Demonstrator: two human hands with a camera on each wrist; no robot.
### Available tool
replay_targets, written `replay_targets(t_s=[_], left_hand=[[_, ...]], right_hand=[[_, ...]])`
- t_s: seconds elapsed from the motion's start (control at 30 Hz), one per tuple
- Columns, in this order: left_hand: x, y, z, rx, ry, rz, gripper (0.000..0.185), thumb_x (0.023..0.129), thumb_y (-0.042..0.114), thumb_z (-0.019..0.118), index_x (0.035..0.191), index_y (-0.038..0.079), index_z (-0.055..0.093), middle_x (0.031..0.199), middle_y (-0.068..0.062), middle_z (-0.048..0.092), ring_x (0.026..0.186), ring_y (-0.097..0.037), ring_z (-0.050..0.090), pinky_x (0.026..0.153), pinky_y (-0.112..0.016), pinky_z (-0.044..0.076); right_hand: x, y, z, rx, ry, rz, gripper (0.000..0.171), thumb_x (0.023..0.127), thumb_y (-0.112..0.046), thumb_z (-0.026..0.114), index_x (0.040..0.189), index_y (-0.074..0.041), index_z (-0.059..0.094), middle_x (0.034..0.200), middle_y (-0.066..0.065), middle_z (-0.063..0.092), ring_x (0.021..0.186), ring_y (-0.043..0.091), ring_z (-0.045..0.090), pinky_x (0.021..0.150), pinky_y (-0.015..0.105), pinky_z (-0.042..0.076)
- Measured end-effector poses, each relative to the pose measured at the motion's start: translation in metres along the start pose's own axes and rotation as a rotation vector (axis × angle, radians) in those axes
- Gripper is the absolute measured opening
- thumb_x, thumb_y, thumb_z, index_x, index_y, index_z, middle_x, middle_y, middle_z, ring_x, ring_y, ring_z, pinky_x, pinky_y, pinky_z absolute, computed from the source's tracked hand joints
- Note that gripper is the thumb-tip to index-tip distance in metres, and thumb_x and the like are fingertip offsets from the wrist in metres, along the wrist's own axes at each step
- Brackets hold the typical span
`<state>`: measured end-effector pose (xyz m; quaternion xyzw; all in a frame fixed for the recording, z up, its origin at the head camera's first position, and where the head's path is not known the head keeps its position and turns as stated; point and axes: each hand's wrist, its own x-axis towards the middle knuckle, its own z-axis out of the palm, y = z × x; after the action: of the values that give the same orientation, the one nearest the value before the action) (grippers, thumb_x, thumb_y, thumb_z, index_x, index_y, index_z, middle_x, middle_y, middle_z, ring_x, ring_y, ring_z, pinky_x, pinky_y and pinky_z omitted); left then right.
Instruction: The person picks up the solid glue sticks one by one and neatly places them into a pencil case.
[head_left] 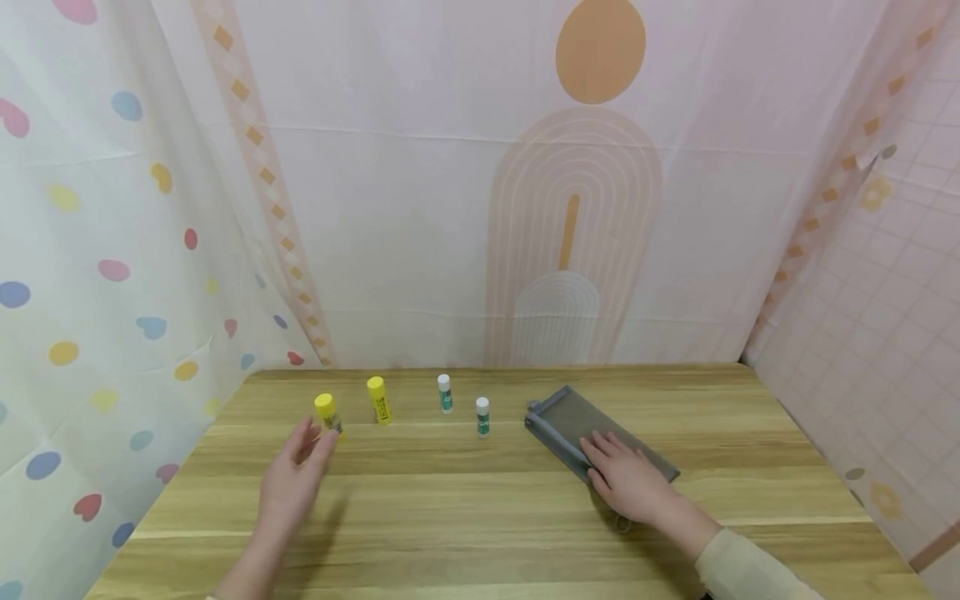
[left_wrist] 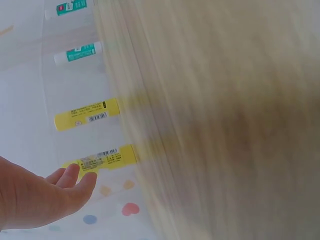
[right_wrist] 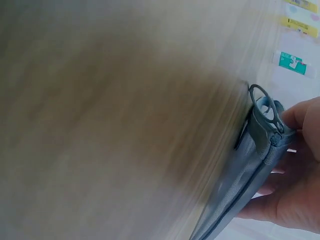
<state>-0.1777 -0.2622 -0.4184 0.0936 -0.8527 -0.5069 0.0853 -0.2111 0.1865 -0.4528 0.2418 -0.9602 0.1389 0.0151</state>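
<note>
Beside the leftmost yellow glue stick is my left hand, its fingers loosely bent and its thumb apart. In the left wrist view the fingertips overlap that glue stick's cap end; whether they touch it I cannot tell. My right hand rests on a grey mesh zip pouch lying slantwise on the table, fingers spread over its top. The right wrist view shows the pouch's zip end with a cord loop near the thumb. A second yellow glue stick stands upright to the right of the first.
Two smaller glue sticks with white caps and green labels, one farther back and one nearer, stand between the yellow ones and the pouch. The wooden table ends at patterned curtains behind and at both sides.
</note>
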Motion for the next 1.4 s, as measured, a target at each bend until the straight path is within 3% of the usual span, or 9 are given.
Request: replay_targets(t_s=[0.4,0.83,1.13,1.3,1.4], left_hand=[[0.008,-0.006,-0.010,-0.148,0.041,-0.085,0.080,0.102,0.053,0.043,0.158,0.005,0.011,0.156,-0.024,0.028,0.143,-0.040,0.026,0.115,-0.055,0.028],[0.015,-0.007,-0.010,-0.194,0.041,-0.127,0.085,0.100,0.060,0.041,0.159,0.008,0.010,0.160,-0.022,0.019,0.144,-0.041,0.022,0.117,-0.054,0.024],[0.026,-0.008,-0.007,-0.332,0.050,-0.177,0.082,0.102,0.053,0.042,0.158,0.007,0.005,0.159,-0.023,0.020,0.144,-0.037,0.026,0.117,-0.050,0.025],[0.033,-0.009,-0.005,-0.335,0.090,-0.194,0.080,0.102,0.049,0.045,0.158,0.007,0.008,0.161,-0.022,0.016,0.144,-0.038,0.023,0.117,-0.051,0.025],[0.038,-0.010,-0.003,-0.336,0.113,-0.205,0.080,0.101,0.046,0.050,0.158,0.007,0.011,0.160,-0.021,0.020,0.144,-0.036,0.025,0.117,-0.050,0.027]], right_hand=[[0.000,-0.002,0.002,0.023,0.002,0.043,0.043,0.103,-0.016,0.052,0.142,0.004,0.049,0.145,0.027,0.045,0.135,0.048,0.038,0.097,0.077,0.033],[0.000,-0.003,0.002,0.111,0.024,0.080,0.043,0.104,-0.016,0.049,0.142,0.005,0.047,0.146,0.028,0.043,0.136,0.049,0.035,0.097,0.079,0.030],[0.001,-0.007,-0.001,0.155,0.025,0.080,0.041,0.104,-0.014,0.049,0.141,0.004,0.050,0.145,0.029,0.044,0.135,0.050,0.035,0.096,0.080,0.029],[0.002,-0.007,0.000,0.158,0.025,0.083,0.041,0.104,-0.015,0.050,0.141,0.003,0.050,0.145,0.029,0.044,0.135,0.050,0.035,0.095,0.080,0.030],[0.002,-0.007,0.000,0.160,0.023,0.085,0.041,0.104,-0.015,0.050,0.141,0.004,0.050,0.145,0.029,0.044,0.135,0.050,0.035,0.096,0.080,0.030]])
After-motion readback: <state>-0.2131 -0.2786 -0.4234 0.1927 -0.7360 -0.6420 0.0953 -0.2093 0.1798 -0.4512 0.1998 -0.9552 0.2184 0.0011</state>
